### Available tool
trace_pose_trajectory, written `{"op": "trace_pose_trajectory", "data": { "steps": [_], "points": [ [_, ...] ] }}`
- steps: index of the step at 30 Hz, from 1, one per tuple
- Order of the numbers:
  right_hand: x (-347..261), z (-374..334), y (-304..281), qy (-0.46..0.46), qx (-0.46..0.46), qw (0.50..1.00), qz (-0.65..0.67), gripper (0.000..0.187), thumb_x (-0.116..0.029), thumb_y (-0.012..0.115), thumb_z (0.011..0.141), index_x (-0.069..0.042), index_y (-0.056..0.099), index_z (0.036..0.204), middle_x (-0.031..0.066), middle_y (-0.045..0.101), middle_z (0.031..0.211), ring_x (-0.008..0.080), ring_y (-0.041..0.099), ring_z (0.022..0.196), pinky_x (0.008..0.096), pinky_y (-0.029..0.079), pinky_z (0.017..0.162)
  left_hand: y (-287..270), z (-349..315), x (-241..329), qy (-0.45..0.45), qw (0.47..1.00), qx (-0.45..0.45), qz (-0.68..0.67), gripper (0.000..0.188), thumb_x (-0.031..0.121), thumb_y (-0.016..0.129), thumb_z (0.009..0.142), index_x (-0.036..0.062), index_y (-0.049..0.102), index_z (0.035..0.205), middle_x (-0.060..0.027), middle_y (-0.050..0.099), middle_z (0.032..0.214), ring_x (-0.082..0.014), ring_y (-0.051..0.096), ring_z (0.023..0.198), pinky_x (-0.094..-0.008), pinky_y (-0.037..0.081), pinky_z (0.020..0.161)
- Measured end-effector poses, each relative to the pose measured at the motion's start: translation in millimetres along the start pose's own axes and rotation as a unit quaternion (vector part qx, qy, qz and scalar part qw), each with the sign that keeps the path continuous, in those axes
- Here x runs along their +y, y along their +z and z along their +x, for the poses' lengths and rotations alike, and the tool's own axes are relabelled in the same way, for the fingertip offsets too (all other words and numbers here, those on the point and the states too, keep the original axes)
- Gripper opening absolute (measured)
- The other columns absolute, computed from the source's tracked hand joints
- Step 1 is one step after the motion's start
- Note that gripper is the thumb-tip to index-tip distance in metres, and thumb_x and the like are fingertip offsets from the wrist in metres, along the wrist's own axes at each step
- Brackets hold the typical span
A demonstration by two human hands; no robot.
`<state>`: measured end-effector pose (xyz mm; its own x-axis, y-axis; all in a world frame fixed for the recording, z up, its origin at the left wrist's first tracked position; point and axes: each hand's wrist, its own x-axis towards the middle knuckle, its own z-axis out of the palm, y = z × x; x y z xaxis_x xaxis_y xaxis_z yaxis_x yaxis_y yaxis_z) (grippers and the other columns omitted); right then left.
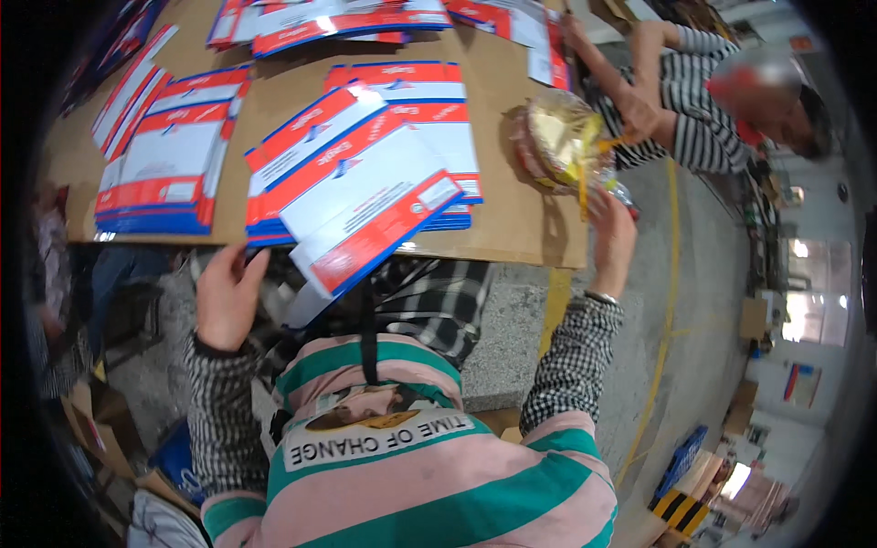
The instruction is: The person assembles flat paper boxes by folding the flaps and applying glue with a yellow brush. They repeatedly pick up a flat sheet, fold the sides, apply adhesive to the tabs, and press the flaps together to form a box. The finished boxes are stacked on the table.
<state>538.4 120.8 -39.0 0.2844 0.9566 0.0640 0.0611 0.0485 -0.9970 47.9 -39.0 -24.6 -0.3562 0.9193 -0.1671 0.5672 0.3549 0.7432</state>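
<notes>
The left hand [228, 294], grip parted, is beside glossy, flat rectangular sleeves [370, 194] on the bench [516, 239]; the right hand [610, 228] is at a crinkled plastic bag [551, 137], right, its grip impossible to tell.

left hand [227, 297] beside flat packets [370, 187]; right hand [612, 239] perhaps touching plastic bag [559, 144].

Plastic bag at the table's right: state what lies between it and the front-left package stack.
In the head view, the middle package pile lies between the bag and that stack, with brown tabletop on both sides.
</notes>
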Motion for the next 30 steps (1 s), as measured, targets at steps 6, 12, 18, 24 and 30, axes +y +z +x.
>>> {"op": "trace_pose_trajectory", "data": {
  "steps": [6,12,18,24,30],
  "points": [
    [-19.1,-29.2,77.5,-0.097,0.146,0.981,-0.080,0.030,-0.018,0.050,0.094,0.005,0.057,0.112,0.0110,0.064,0.098,0.0178,0.061,0.089,0.0319,0.048,0.083,53.1,57.5,-17.1,0.236,0.956,0.066,0.163,0.065,0.035,0.072,0.072,-0.0008,0.052,0.122,-0.0237,0.048,0.130,-0.0428,0.041,0.121,-0.0551,0.025,0.103],
    [31.2,-76.6,239.6,-0.122,-0.311,0.909,-0.248,0.045,-0.010,0.060,0.084,-0.005,0.051,0.128,0.0137,0.057,0.093,0.0215,0.057,0.074,0.0326,0.048,0.070,90.3,73.9,0.8,0.125,0.935,-0.116,0.312,0.095,0.067,0.062,0.069,0.0148,0.033,0.143,-0.0134,0.019,0.152,-0.0386,0.010,0.140,-0.0625,-0.001,0.109],
    [62.6,-62.9,278.9,-0.260,-0.362,0.762,-0.469,0.050,-0.003,0.055,0.080,-0.005,0.049,0.130,0.0203,0.056,0.089,0.0344,0.057,0.083,0.0409,0.048,0.072,96.3,70.7,-3.2,0.114,0.945,-0.126,0.278,0.096,0.069,0.061,0.069,0.0150,0.032,0.143,-0.0125,0.018,0.152,-0.0361,0.007,0.141,-0.0612,-0.002,0.109],
    [65.1,-65.7,282.9,-0.278,-0.376,0.718,-0.515,0.047,0.000,0.051,0.081,-0.002,0.051,0.128,0.0196,0.054,0.086,0.0340,0.055,0.083,0.0418,0.047,0.072,93.3,70.8,-3.9,0.111,0.951,-0.129,0.258,0.096,0.068,0.062,0.069,0.0140,0.033,0.143,-0.0125,0.017,0.152,-0.0366,0.006,0.141,-0.0615,-0.003,0.109],
    [61.0,-68.3,280.1,-0.335,-0.390,0.694,-0.504,0.050,0.000,0.059,0.073,-0.003,0.056,0.122,0.0192,0.056,0.089,0.0336,0.055,0.083,0.0404,0.047,0.072,92.7,74.5,-4.2,0.099,0.951,-0.138,0.258,0.094,0.065,0.064,0.070,0.0142,0.032,0.143,-0.0123,0.017,0.153,-0.0359,0.005,0.141,-0.0611,-0.004,0.109]
  ]
}}
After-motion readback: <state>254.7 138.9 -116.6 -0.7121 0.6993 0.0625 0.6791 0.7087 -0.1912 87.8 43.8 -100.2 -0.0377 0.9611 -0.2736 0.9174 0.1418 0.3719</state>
